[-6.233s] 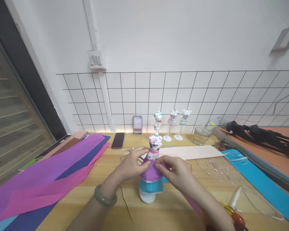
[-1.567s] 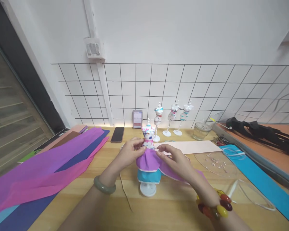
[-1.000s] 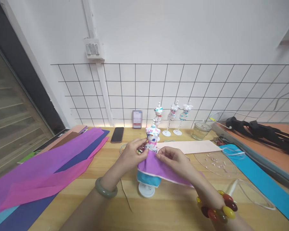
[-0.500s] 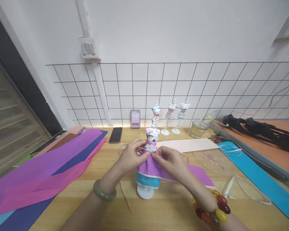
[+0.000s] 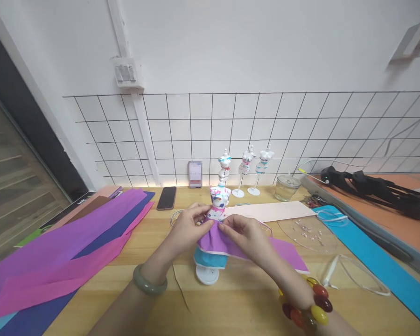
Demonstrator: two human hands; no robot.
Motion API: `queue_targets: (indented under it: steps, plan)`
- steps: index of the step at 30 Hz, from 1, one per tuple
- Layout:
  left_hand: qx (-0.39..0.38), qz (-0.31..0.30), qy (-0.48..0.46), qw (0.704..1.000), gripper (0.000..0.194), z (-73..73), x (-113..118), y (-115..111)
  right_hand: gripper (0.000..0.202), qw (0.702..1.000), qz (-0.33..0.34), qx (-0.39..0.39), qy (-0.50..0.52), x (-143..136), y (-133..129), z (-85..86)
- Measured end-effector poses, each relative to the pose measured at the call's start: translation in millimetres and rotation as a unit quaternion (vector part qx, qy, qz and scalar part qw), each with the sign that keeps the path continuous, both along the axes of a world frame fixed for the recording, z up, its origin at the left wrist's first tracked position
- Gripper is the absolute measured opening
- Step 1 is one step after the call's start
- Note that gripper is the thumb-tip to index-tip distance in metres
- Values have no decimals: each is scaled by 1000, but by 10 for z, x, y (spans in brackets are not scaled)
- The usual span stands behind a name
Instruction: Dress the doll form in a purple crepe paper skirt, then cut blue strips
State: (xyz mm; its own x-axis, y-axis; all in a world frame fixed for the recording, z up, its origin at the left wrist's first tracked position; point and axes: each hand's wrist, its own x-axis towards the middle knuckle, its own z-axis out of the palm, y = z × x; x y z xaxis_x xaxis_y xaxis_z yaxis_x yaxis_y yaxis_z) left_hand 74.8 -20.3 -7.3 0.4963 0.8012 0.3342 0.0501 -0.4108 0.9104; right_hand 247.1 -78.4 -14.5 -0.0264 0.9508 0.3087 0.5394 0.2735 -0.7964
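A small patterned mannequin [image 5: 219, 197] on a round white base [image 5: 207, 275] stands between my hands, tilted slightly. Purple fabric [image 5: 215, 241] is gathered at its waist over a blue layer [image 5: 210, 259], and its loose end reaches out to the right beneath my wrist. My left hand [image 5: 192, 226] pinches the purple fabric at the left of the waist, fingers curled behind the mannequin. On the other side, the thumb and fingers of my right hand [image 5: 243, 233] pinch the fabric at the front right of the waist.
Three more mannequins [image 5: 246, 165] stand behind. Long fabric strips [image 5: 73, 233] lie left, near a dark phone [image 5: 167, 198]. A pale strip [image 5: 276, 211], a glass jar [image 5: 287, 187], beads [image 5: 310, 233], white cord [image 5: 366, 275] and a blue strip [image 5: 364, 249] are at right.
The mannequin's base has shifted slightly left and up in view, with the mannequin leaning a little more. Both hands keep their hold on the purple fabric.
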Motion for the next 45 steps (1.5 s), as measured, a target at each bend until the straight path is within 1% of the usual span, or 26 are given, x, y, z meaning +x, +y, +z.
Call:
queue_targets:
  steps: [4,9,14,19,23,30,35,40,45]
  plan:
    - [-3,16,-19,1000,29,-6,7,37,21,1000,8,1,21,9,4,6]
    - [-19,43,-36,998,30,-23,31,54,19,999,12,-4,38,11,-16,52]
    - [-27,31,-40,998,27,-30,63,9,16,1000,-10,18,-8,2,-68,116]
    - [-15,11,-26,999,28,-20,76,-30,15,999,2,41,-34,7,-104,165]
    - [0,-8,-4,1000,28,23,65,-67,16,999,17,37,-28,13,-115,180]
    - [-5,-23,1,1000,28,70,55,-81,16,998,36,44,-26,21,-117,191]
    - [-4,-31,2,1000,30,66,51,-76,13,999,1,33,-4,-4,-100,146]
    - [2,-33,5,999,30,59,46,-67,11,999,1,33,12,-17,-88,110]
    - [-5,-34,2,999,30,68,58,-86,10,999,-16,33,15,-17,-86,119]
